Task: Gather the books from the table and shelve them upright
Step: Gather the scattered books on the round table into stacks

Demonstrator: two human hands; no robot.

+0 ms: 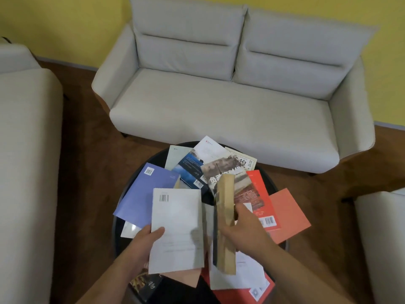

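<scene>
Several books lie scattered and overlapping on a round black table [271, 185]. My left hand [143, 240] grips the lower left edge of a white book [177, 218] with a barcode, held flat above the pile. My right hand [243, 224] holds a book with yellowed pages [225, 218] on edge, its page block facing me, just right of the white book. Under them lie a purple book [140, 194], a dark blue book [190, 170], a brown photo-cover book [221, 170], a red book [260, 189] and an orange book [289, 213]. No shelf is in view.
A light grey two-seat sofa [230, 95] stands behind the table. Another sofa [24, 150] fills the left side, and a pale seat [383, 227] sits at the right edge. Brown wooden floor [87, 172] surrounds the table below a yellow wall.
</scene>
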